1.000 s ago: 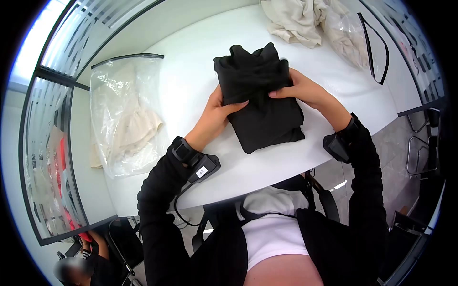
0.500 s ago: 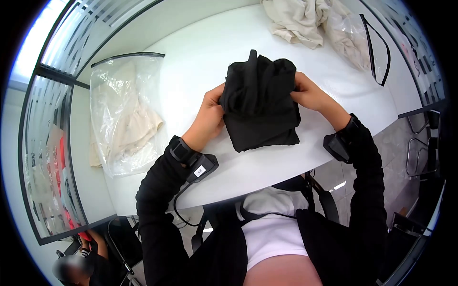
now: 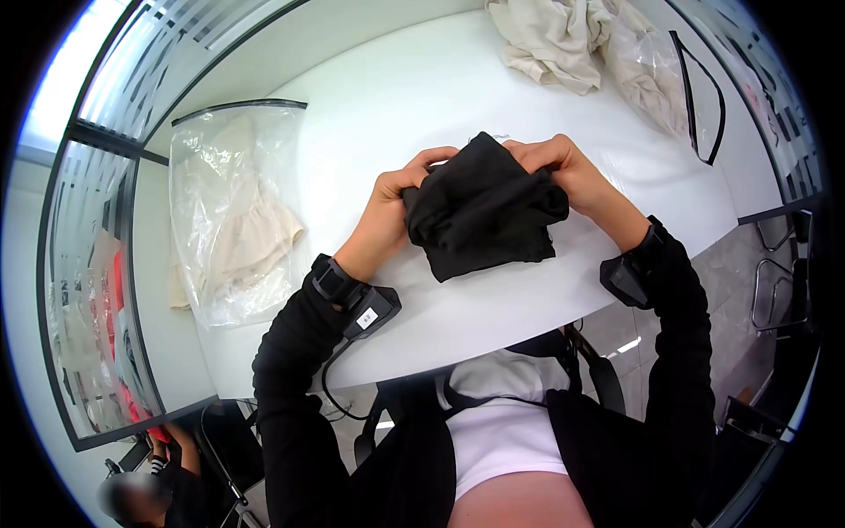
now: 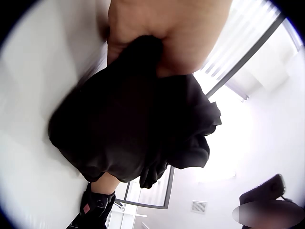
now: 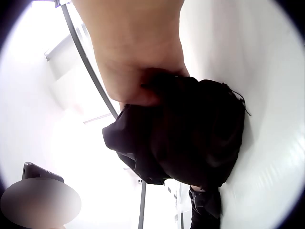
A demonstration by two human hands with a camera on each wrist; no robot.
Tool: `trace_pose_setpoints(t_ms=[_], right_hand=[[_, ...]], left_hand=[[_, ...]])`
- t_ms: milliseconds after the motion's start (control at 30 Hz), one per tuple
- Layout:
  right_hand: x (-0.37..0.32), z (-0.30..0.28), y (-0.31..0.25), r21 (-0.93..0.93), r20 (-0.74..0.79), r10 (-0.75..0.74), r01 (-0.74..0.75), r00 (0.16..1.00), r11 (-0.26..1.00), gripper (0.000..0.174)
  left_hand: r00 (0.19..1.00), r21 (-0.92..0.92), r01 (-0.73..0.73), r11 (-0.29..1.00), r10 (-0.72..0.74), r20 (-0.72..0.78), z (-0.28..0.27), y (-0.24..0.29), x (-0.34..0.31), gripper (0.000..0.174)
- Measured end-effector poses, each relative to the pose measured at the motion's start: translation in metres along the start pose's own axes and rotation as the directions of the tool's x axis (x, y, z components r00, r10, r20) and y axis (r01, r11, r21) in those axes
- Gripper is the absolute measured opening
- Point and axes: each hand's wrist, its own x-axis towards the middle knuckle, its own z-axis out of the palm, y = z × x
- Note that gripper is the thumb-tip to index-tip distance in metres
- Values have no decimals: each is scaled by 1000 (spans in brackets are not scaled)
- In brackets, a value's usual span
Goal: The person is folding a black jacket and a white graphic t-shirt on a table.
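A bundle of folded black cloth lies on the white table in front of me, its upper layers bunched and its lower edge fairly flat. My left hand grips its left side with curled fingers. On the far right edge, my right hand grips the fabric, fingers bent over the top. The left wrist view shows the black cloth tucked into the left palm. In the right wrist view, the cloth hangs in folds from the right hand, with a loose thread at its side.
At left on the table lies a clear bag with a black top edge and cream cloth inside. Crumpled beige cloth and another clear bag lie at the far right. Another person is at lower left.
The far part of the black cloth has been brought toward me and bunched, so the bundle looks shorter. My right hand has shifted from its right side to the far edge.
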Motion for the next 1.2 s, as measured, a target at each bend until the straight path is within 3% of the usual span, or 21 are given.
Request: trace_pose_setpoints(t_ms=[133, 233, 400, 500, 533, 567, 633, 667, 767, 800, 900, 933, 1000, 1067, 1100, 1167, 1200], right_hand=[[-1, 4, -4, 2, 10, -30, 30, 1000, 1000, 15], [1, 5, -6, 85, -25, -61, 63, 998, 994, 22], [3, 9, -11, -19, -176, 212, -218, 961, 976, 38], [3, 14, -16, -246, -224, 216, -269, 950, 931, 34], [2, 12, -14, -268, -220, 205, -262, 954, 927, 21], [2, 14, -13, -314, -237, 147, -219, 960, 924, 22], [3, 17, -10, -406, -263, 28, -137, 964, 903, 35], [2, 11, -6, -523, -224, 58, -170, 973, 835, 63], [-1, 11, -16, -339, -190, 310, -359, 931, 870, 70], [-1, 12, -21, -356, -165, 324, -362, 932, 861, 67], [-1, 8, -6, -156, -178, 403, -431, 898, 889, 60], [-2, 8, -5, -154, -222, 388, -425, 894, 892, 58], [-2, 9, -6, -154, -303, 351, -409, 886, 900, 53], [-1, 13, -13, -137, -356, 241, -306, 903, 942, 52], [0, 15, -16, -131, -382, 186, -252, 905, 959, 51], [-1, 11, -19, -152, -329, 120, -178, 937, 972, 53], [-2, 10, -18, -174, -297, 71, -128, 952, 976, 54]], left_hand=[[999, 17, -44, 999, 44, 33, -2, 0, -1, 23], [997, 6, -70, 998, 69, 44, -2, 1, -2, 23], [992, 68, -117, 991, 114, 47, 0, 2, -2, 23], [990, 105, -144, 984, 144, 6, -1, 1, -1, 22], [987, 117, -158, 981, 160, -10, -1, 0, -1, 22], [984, 135, -172, 976, 176, -19, 0, 1, -1, 21], [977, 170, -200, 965, 209, -35, -1, 2, -1, 21], [974, 159, -221, 962, 227, -18, -1, 2, -2, 20], [955, 194, -288, 938, 297, -17, 3, 2, -2, 21], [964, 141, -262, 955, 266, -11, 4, 3, -1, 17], [985, -15, -172, 985, 172, 17, 10, 11, -2, 11], [982, -5, -158, 987, 158, 101, 5, 14, -1, 22], [999, -48, -22, 999, 24, 25, 8, 21, -2, 32], [990, -118, 137, 983, -140, -17, 7, 25, -5, 46], [985, -143, 174, 974, -171, 38, 5, 29, -5, 38], [987, -7, 152, 988, -152, -45, 19, 31, -8, 36], [968, -69, 230, 971, -235, -89, 23, 37, -8, 54]])
